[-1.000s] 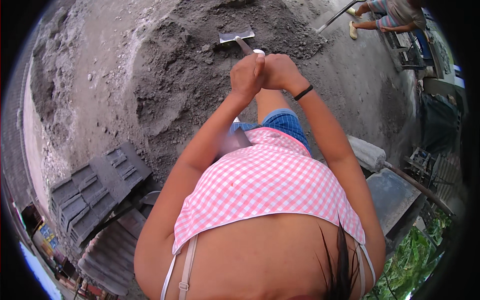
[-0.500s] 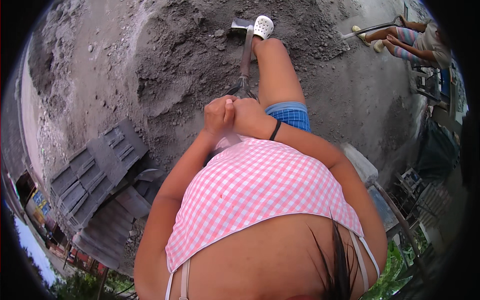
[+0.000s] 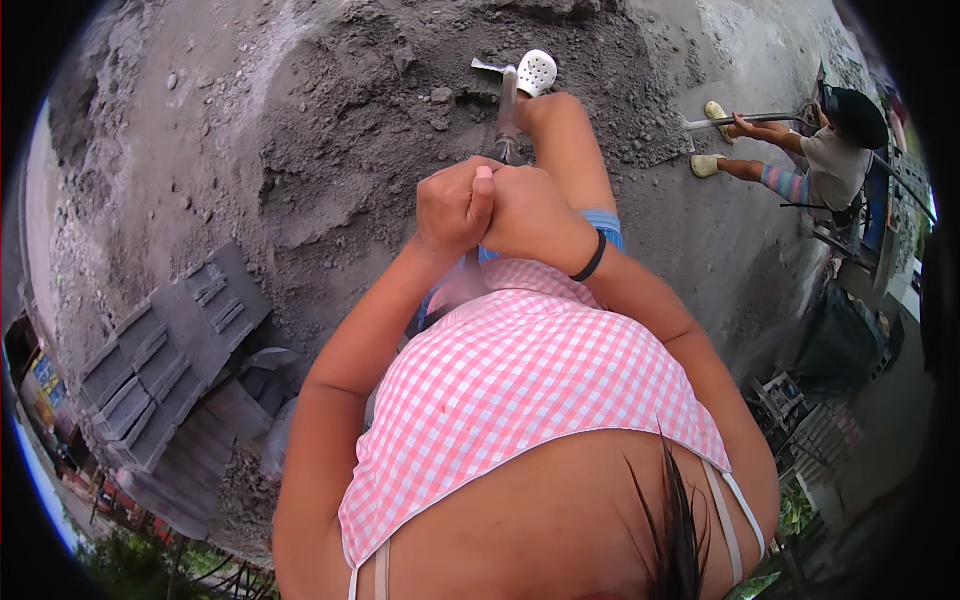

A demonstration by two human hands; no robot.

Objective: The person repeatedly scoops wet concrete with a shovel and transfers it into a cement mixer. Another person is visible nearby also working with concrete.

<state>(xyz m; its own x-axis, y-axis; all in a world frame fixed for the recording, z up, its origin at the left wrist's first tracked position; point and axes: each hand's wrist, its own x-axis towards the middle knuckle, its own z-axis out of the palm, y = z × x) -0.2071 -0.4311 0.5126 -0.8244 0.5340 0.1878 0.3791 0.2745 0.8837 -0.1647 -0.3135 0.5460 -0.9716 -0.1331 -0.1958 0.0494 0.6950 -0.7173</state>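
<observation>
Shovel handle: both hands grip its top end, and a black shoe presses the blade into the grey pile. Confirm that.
Not quite: the shoe is white, not black, as the head view shows. The left hand and right hand do grip the shovel over the grey pile.

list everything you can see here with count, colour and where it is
shovel: one, grey metal, upright in the middle top, blade sunk in the pile
pile of sand: one, dark grey, across the top and left
slabs: one stack, grey, lower left on the ground
other person: one, dark hair, grey top, upper right, holding a long grey tool
clutter of crates: several, dark, lower right, too blurred to count
white clog: one, on the person's own foot, pressed on the shovel blade
pink checked top: one, centre bottom
black wristband: one, on the right wrist
left hand: closed on the shovel handle
right hand: closed on the handle beside the left
</observation>
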